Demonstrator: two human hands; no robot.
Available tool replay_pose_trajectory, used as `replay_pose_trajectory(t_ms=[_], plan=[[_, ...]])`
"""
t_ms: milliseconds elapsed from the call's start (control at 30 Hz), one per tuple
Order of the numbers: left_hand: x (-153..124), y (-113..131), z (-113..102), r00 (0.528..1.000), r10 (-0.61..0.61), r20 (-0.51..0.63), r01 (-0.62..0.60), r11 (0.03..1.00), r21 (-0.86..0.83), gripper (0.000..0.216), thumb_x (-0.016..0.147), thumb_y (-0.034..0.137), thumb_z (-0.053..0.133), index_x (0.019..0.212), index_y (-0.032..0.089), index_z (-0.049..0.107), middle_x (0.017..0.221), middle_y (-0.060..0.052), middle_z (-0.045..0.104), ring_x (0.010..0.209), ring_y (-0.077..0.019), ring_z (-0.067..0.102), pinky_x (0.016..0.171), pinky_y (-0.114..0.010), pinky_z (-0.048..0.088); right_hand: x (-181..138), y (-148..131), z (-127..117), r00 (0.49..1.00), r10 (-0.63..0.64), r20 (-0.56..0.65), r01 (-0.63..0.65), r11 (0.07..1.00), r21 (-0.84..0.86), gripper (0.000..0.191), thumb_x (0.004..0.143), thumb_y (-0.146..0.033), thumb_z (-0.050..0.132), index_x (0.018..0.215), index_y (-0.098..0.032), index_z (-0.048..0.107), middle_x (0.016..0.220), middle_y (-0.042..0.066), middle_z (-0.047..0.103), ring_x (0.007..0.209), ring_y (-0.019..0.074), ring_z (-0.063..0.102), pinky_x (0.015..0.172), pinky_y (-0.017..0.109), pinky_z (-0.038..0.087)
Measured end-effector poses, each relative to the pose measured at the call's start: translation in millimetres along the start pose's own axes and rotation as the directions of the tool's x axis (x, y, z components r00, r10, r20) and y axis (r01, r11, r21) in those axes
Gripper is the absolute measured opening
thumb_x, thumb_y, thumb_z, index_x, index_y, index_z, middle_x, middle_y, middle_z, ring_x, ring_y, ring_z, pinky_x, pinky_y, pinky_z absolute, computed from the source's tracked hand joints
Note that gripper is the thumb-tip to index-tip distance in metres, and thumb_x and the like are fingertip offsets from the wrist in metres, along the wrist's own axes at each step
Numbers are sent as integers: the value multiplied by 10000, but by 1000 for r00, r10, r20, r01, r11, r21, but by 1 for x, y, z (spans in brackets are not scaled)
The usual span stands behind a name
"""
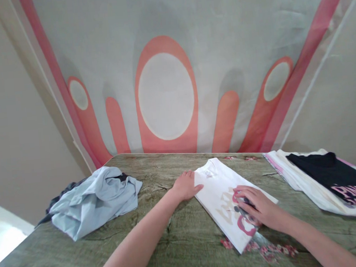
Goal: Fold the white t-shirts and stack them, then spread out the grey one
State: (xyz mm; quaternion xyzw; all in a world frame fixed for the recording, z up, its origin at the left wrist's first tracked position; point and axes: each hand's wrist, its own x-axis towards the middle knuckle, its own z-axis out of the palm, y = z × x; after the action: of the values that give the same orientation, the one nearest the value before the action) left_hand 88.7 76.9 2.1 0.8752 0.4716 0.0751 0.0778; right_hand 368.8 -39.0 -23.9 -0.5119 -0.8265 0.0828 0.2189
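Where the wood-patterned table (pixel 182 249) spreads out before the person, a folded white T-shirt (pixel 224 187) lies flat right of its middle, collar pointing to the far edge, printed front up. The left hand (pixel 183 187) rests at the shirt's upper left edge, its thumb spread wide from the fingers and laid on the fabric, with nothing gripped. The right hand (pixel 260 205) lies over the red and dark print (pixel 245 225) on the lower right part, fingers loosely bent; whether they pinch any cloth, I cannot tell.

On the left of the table sits a crumpled light-blue garment (pixel 97 203), with dark cloth (pixel 59 198) showing from beneath it. On the right is a stack: a black shirt (pixel 315 169) with pink lettering on top, white garments (pixel 308 201) below. Pink blossoms (pixel 269 252) decorate the tabletop near the T-shirt's lower corner.
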Motion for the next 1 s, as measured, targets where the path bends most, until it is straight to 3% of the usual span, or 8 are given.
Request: replay_pose_trajectory(t_ms=[100, 233, 367, 467, 633, 767, 900, 1000], plan=[[11, -10, -9, 998, -66, -23, 64, 994, -88, 455, 790, 409, 508, 1147, 128, 527, 1192, -114, 556, 1114, -238, 501, 945, -304, 363, -1, 2, 0, 999, -28, 20, 29, 998, -55, 318, 882, -409, 389, 1071, -220, 561, 1232, 77, 527, 1164, 210, 445, 983, 384, 356], [16, -14, -12, 991, -126, -43, 121, 987, -110, 507, 690, 360, 622, 1119, 106, 535, 1120, -120, 579, 1057, -243, 531, 907, -283, 397, -3, 14, 3, 998, 6, -58, -20, 967, -252, 344, 885, -362, 381, 1165, -217, 516, 1234, 76, 530, 1172, 216, 433, 987, 398, 345], [-5, 3, -12, 991, -134, -16, 131, 985, -114, 513, 682, 390, 626, 1100, 107, 531, 1094, -128, 567, 1043, -253, 529, 898, -307, 408, -5, 35, -7, 954, 136, -269, -252, 850, -462, 348, 841, -393, 430, 1097, -193, 555, 1261, 113, 491, 1151, 282, 439, 927, 447, 373], [-35, 31, -16, 996, -82, 28, 84, 995, -61, 496, 733, 380, 580, 1142, 118, 479, 1114, -136, 533, 1042, -255, 526, 878, -325, 418, -8, 49, -25, 894, 246, -374, -415, 767, -489, 400, 823, -441, 431, 1078, -160, 558, 1254, 143, 479, 1084, 307, 483, 863, 450, 405], [-85, 80, -29, 983, 26, 180, -29, 999, 16, 439, 783, 398, 535, 1125, 129, 472, 1067, -150, 550, 924, -260, 589, 772, -342, 469, -13, 52, -40, 872, 449, -198, -487, 748, -450, 412, 824, -465, 380, 994, -162, 601, 1046, 140, 578, 901, 271, 574, 779, 393, 437], [-105, 104, -36, 938, 245, 244, -256, 967, 13, 362, 836, 431, 447, 1056, 151, 513, 930, -109, 617, 824, -247, 616, 674, -327, 488, -14, 35, -30, 840, 539, -59, -498, 725, -476, 488, 810, -538, 349, 1004, -175, 611, 996, 161, 588, 855, 304, 583, 754, 448, 419], [-92, 106, -36, 872, 453, 185, -469, 881, 57, 253, 885, 308, 361, 922, 171, 570, 908, -80, 619, 805, -205, 604, 697, -306, 472, -12, 19, -17, 843, 534, -65, -493, 719, -490, 527, 818, -554, 303, 1022, -180, 613, 1103, 170, 567, 976, 353, 527, 806, 516, 373], [-68, 92, -29, 872, 488, 50, -490, 868, 78, 305, 910, 244, 317, 1133, 171, 512, 1140, -96, 557, 1040, -200, 523, 895, -329, 389, -10, 18, -6, 849, 518, -101, -499, 725, -476, 565, 827, -554, 276, 1131, -171, 558, 1216, 158, 519, 1098, 363, 446, 848, 541, 344]])
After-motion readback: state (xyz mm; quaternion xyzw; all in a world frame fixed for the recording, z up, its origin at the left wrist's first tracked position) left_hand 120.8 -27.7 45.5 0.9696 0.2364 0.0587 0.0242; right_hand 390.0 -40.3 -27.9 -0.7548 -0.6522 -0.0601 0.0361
